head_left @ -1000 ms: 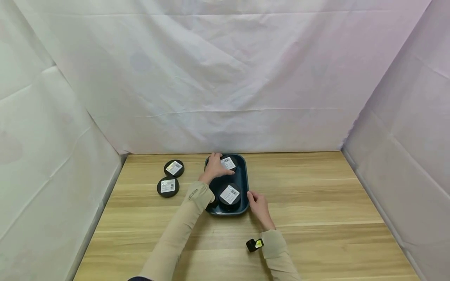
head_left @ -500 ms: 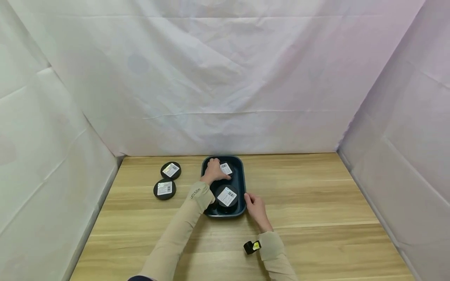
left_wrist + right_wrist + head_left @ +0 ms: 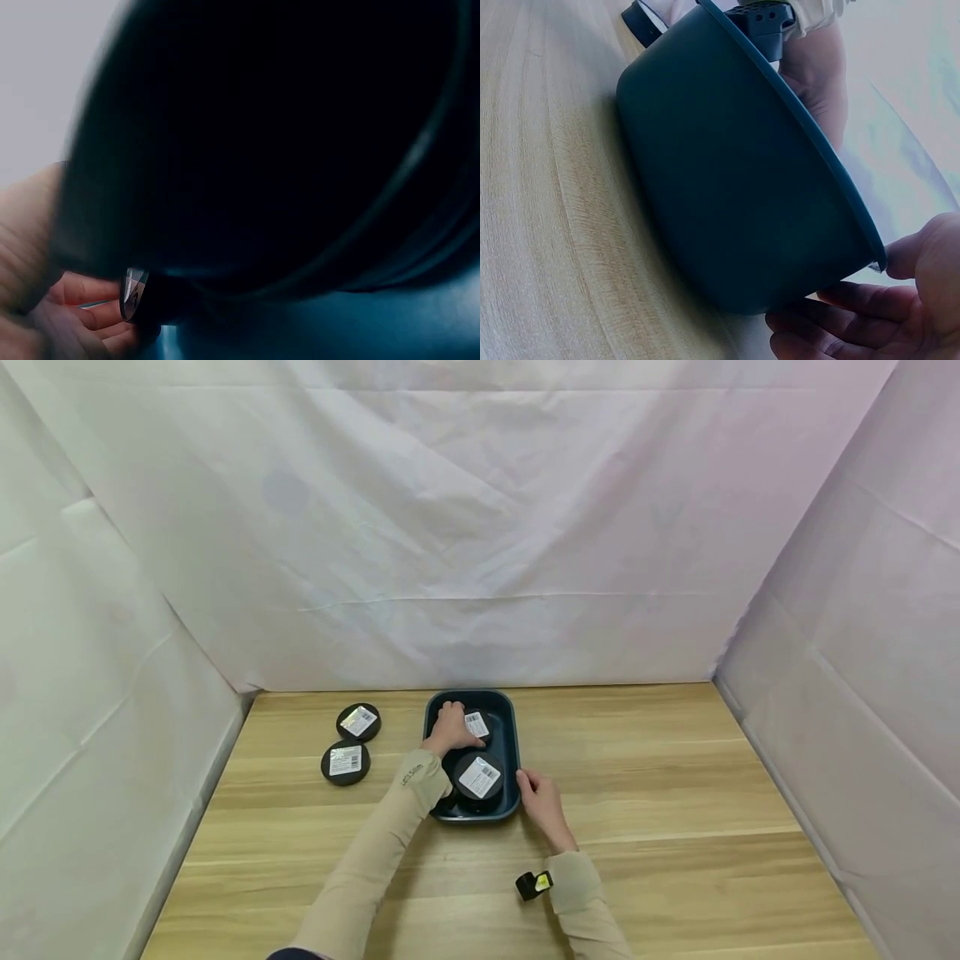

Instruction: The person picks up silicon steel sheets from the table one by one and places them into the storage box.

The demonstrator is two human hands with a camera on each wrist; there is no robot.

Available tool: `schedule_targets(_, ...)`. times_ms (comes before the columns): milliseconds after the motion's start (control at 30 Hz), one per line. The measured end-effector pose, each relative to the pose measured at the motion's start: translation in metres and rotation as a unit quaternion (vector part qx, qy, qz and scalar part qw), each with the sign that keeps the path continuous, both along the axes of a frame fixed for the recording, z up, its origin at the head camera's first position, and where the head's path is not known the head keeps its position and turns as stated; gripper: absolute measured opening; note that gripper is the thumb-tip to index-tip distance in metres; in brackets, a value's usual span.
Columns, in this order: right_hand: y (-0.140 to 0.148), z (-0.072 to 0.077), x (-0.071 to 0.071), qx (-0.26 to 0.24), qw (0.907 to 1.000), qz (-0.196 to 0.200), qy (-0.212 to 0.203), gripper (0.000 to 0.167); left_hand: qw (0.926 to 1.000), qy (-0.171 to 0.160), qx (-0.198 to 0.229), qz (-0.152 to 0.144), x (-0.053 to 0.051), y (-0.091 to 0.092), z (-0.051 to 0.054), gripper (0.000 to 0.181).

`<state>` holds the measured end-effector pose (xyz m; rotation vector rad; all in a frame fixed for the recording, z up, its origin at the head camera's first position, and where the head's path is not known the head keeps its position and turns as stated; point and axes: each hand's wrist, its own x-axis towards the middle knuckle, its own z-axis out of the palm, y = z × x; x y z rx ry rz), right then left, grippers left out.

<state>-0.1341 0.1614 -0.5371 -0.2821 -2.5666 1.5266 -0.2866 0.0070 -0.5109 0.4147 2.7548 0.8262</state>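
Two labelled discs (image 3: 352, 742) at left on the wooden table (image 3: 660, 777), close together. My left hand (image 3: 453, 728), fingers curled, grips the far disc (image 3: 477, 724) inside the blue tray (image 3: 509, 727); near disc (image 3: 479, 777) sits beside it. My right hand (image 3: 543, 806) pinches the tray's right side, thumb at rim.

A pale wood-grain table (image 3: 660, 777) carries a dark blue tray (image 3: 509, 739) at its far middle — and, left of that, a farther black disc (image 3: 358, 722) just beside a nearer black disc (image 3: 346, 762), labels up.
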Motion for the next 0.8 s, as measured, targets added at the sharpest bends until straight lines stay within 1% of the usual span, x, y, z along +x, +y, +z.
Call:
schedule_targets(100, 0.001, 0.000, 0.000, 0.000, 1.0000, 0.000, -0.002, 0.029, 1.0000, -0.002, 0.005, -0.003, 0.001, 0.000, -0.002, 0.079)
schedule_targets(333, 0.003, 0.000, 0.003, -0.002, 1.0000, 0.005, -0.002, 0.030, 0.9998, -0.007, 0.017, 0.000, 0.005, 0.001, -0.003, 0.077)
schedule_targets(533, 0.004, 0.002, 0.004, -0.005, 0.9999, 0.001, -0.010, 0.031, 0.9998, 0.001, 0.020, -0.006, 0.005, 0.003, -0.009, 0.078)
schedule_targets(667, 0.004, 0.001, 0.004, -0.003, 0.9999, 0.002, -0.010, 0.030, 0.9998, -0.007, 0.020, -0.007, 0.005, 0.003, -0.013, 0.079)
schedule_targets(800, 0.003, 0.001, 0.003, -0.001, 0.9999, 0.005, -0.010, 0.030, 0.9997, -0.011, 0.022, -0.005, 0.005, 0.001, -0.013, 0.079)
